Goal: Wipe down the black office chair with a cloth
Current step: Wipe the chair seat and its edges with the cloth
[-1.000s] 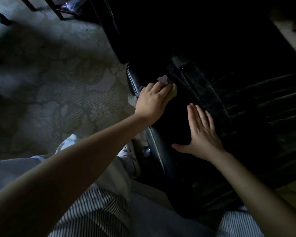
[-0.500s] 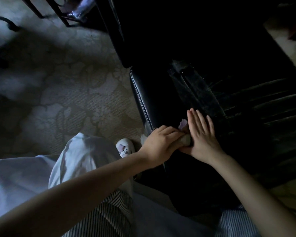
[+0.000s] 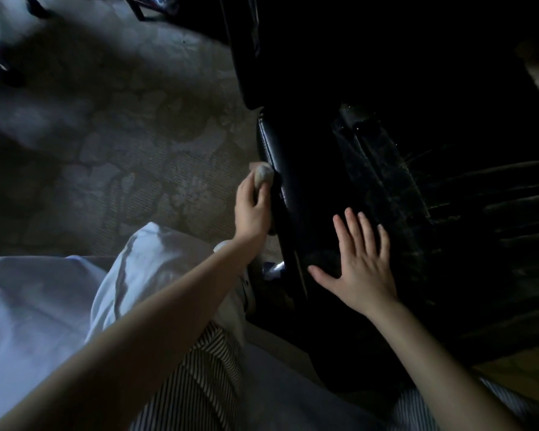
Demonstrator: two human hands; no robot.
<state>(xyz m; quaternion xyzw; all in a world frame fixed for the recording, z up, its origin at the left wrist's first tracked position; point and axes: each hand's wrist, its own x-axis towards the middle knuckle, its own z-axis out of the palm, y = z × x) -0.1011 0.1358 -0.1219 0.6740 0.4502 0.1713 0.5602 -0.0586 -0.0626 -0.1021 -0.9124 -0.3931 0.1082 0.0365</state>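
Note:
The black office chair [image 3: 417, 213] fills the right half of the head view, its leather seat dim and dusty in the middle. My left hand [image 3: 252, 209] grips a small bunched pale cloth [image 3: 263, 174] and holds it against the outer left side of the seat, by the stitched edge. My right hand [image 3: 361, 259] lies flat on top of the seat with fingers spread and straight, a little right of the left hand. The chair's back part is lost in darkness.
A patterned carpet [image 3: 122, 150] covers the floor to the left. My knee in white cloth [image 3: 156, 253] and striped fabric [image 3: 193, 377] sit below. A white shoe [image 3: 246, 287] is beside the chair. Dark furniture legs [image 3: 137, 7] stand at top left.
My left hand with the cloth has moved from the seat's top near my right hand out to the seat's left side and further up. My right hand stayed flat on the seat.

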